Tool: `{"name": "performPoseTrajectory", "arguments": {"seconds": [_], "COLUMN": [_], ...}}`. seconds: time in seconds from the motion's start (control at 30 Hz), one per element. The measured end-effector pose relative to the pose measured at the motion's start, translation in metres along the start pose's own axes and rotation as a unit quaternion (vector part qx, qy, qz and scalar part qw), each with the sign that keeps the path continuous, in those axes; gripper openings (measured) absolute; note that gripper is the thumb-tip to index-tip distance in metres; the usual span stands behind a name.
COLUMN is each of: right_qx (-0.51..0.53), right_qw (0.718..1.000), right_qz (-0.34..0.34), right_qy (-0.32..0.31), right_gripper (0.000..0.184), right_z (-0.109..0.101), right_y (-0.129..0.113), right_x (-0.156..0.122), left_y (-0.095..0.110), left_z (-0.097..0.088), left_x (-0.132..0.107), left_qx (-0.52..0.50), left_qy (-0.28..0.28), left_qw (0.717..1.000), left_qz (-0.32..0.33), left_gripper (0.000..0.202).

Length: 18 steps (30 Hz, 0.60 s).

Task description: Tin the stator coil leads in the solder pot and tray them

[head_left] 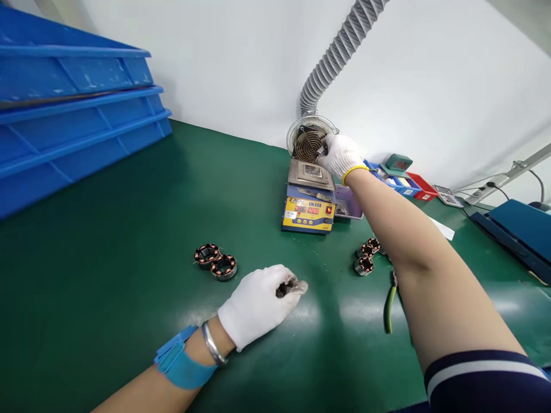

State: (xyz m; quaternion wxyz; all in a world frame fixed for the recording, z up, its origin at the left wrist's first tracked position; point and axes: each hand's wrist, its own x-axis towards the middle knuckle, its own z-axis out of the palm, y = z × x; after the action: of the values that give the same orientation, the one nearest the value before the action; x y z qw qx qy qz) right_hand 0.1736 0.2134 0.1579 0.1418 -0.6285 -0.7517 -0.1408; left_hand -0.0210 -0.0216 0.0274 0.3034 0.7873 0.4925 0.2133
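My left hand [262, 301], in a white glove with dirty fingertips, is curled low over the green table. Something dark shows between its thumb and fingers, mostly hidden. To its left, two motor stators [224, 267] with copper windings lie touching. My right hand [342, 155], also gloved, reaches to the fume fan [309, 144] behind the solder pot [309, 215]. Its fingers are pinched by the grille on a small thing too hidden to name. The pot's square metal bath [313, 171] lies just below that hand, and its red display reads 426.0.
Several more stators [365, 265] and green-handled pliers [390, 310] lie right, below my right arm. A purple tray [353, 206] stands beside the pot. Blue crates [77, 115] are stacked left. Small bins [419, 186] line the back right. A grey duct [336, 57] rises from the fan.
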Motion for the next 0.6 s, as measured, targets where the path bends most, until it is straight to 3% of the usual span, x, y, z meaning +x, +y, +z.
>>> {"name": "performPoseTrajectory", "arguments": {"seconds": [0.23, 0.6], "right_qx": [-0.050, -0.063], "right_qw": [0.998, 0.997], "right_qz": [-0.018, -0.011], "right_qy": [-0.037, -0.037], "right_gripper": [0.030, 0.030], "right_z": [0.009, 0.005], "right_y": [-0.018, -0.021], "right_x": [0.005, 0.004], "left_y": [0.003, 0.001], "left_z": [-0.001, 0.002], "left_x": [-0.001, -0.002], "left_qx": [0.000, 0.004], "left_qy": [-0.015, -0.003], "left_qw": [1.000, 1.000], "left_qz": [0.000, 0.001], "left_gripper": [0.023, 0.030]}}
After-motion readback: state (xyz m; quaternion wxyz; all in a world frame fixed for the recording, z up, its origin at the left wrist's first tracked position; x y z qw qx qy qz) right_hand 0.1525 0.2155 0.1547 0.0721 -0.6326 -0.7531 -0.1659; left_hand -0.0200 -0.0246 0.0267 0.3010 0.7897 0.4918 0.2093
